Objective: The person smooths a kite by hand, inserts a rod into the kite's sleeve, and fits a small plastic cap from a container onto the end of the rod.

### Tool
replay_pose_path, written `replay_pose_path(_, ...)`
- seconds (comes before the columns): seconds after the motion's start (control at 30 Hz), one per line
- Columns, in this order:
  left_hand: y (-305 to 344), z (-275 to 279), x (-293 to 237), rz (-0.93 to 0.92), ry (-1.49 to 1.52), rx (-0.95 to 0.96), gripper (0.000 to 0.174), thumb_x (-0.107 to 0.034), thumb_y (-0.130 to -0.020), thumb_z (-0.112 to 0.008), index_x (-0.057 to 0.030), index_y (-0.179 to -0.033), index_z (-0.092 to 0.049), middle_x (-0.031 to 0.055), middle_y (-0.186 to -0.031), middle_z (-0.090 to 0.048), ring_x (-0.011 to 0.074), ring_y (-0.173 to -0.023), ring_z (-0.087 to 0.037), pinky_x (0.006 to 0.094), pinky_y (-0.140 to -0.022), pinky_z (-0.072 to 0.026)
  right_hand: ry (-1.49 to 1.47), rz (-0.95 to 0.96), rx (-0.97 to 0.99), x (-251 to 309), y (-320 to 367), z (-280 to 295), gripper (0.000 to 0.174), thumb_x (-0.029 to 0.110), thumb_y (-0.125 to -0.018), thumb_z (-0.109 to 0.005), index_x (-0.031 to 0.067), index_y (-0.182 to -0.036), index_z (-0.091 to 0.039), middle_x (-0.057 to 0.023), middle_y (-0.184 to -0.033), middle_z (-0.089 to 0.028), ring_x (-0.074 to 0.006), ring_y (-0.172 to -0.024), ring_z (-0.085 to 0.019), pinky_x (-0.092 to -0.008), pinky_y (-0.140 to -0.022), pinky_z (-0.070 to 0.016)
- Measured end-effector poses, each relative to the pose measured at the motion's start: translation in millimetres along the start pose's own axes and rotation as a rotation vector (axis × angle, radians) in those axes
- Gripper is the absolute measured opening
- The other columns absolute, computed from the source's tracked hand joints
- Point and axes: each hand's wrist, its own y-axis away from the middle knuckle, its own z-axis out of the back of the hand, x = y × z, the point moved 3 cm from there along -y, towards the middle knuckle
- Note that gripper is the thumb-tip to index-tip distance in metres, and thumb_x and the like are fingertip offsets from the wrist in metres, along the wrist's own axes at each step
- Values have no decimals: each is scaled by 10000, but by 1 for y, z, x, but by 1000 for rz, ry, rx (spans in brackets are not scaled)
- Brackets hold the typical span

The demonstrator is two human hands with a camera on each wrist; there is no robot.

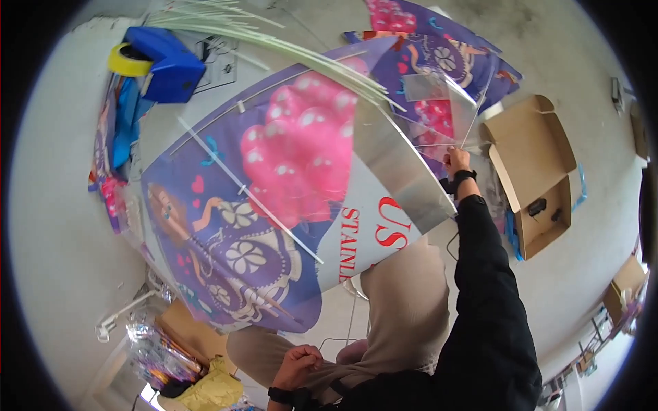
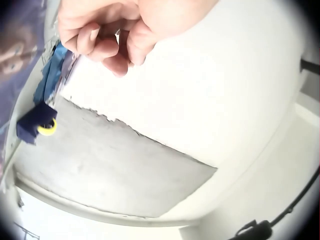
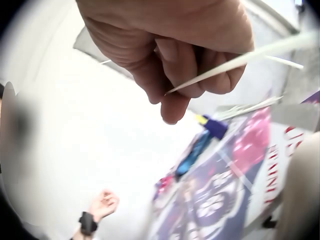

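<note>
My right hand [image 1: 457, 161] pinches a thin white rod [image 3: 220, 67] between thumb and fingers, beyond the right edge of a board. In the right wrist view the rod passes across the curled fingers. A purple kite sheet [image 1: 295, 147] printed with pink balloons and a figure in a dress lies over the board [image 1: 411, 164], which shows bare metal and red lettering. Another white rod [image 1: 250, 195] lies diagonally across the sheet. Near my lap, my left hand [image 1: 298, 364] hangs with loosely curled fingers, apart from the sheet and holding nothing visible.
A bundle of pale rods [image 1: 288, 48] crosses the sheet's far edge. At the far left are a blue box [image 1: 175, 68] and a yellow tape roll [image 1: 129, 61]. More printed sheets [image 1: 439, 55] lie beyond. An open cardboard box [image 1: 528, 157] stands right, foil packaging [image 1: 161, 356] lower left.
</note>
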Motion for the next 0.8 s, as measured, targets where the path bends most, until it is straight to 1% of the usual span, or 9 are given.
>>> replay_pose_path(0.07,-5,5,9,52,-4,16,79,-50,-891,-623,20,-922,-641,78,-835,-630,152,-738,-561,275,-717,-456,-434,-400,-279,74,42,1,159,101,-870,-644,-22,-773,-614,-83,-619,-573,-192,-570,-630,-312,-443,-389)
replay_pose_path(0.33,-19,10,13,366,18,-22,88,-31,-878,-611,19,-939,-649,71,-858,-627,142,-768,-559,267,-736,-452,-286,-483,-389,76,22,-18,260,170,-829,-747,-56,-737,-657,-108,-675,-644,-211,-568,-626,-333,-486,-455)
replay_pose_path(0.4,-20,8,12,351,24,14,99,-48,-883,-622,18,-952,-652,60,-875,-625,134,-786,-562,260,-743,-454,1,-555,-395,105,29,-19,312,232,-829,-751,-58,-743,-675,-106,-664,-640,-207,-571,-634,-333,-498,-465)
replay_pose_path(0.43,-19,8,12,362,28,3,99,-48,-883,-622,18,-952,-652,60,-875,-625,134,-786,-562,260,-743,-454,7,-569,-389,49,4,-14,312,232,-829,-751,-58,-743,-675,-106,-664,-640,-207,-571,-634,-333,-498,-465)
replay_pose_path(0.5,-22,6,14,345,73,8,96,-53,-888,-624,14,-950,-652,54,-883,-624,127,-790,-561,250,-747,-455,446,-151,-194,-31,-37,-15,309,321,-811,-748,14,-845,-732,-156,-730,-689,-266,-644,-681,-370,-577,-520)
replay_pose_path(0.6,-21,10,25,317,96,25,94,-48,-896,-614,12,-953,-657,45,-882,-624,120,-792,-566,242,-746,-455,1144,-83,-11,31,-6,0,330,463,-854,-609,192,-992,-738,-168,-972,-719,-352,-944,-688,-478,-813,-541)
replay_pose_path(0.67,-20,-1,14,262,98,64,96,-42,-899,-606,10,-958,-661,41,-881,-624,118,-794,-571,238,-746,-455,1100,-128,-62,51,20,18,331,419,-895,-570,158,-1033,-720,-145,-986,-720,-363,-926,-683,-478,-776,-535)
replay_pose_path(0.77,0,3,-3,192,41,141,100,-22,-896,-594,8,-961,-663,36,-880,-625,115,-799,-578,233,-744,-456,1123,364,-154,27,44,45,339,310,-910,-568,76,-698,-692,-140,-791,-688,-313,-730,-663,-431,-662,-513)
replay_pose_path(0.8,8,7,-9,202,-26,209,102,-8,-890,-588,8,-959,-662,35,-879,-626,114,-803,-581,231,-742,-456,689,600,-143,8,46,72,289,279,-919,-572,58,-754,-656,-103,-721,-654,-250,-678,-633,-382,-625,-504)
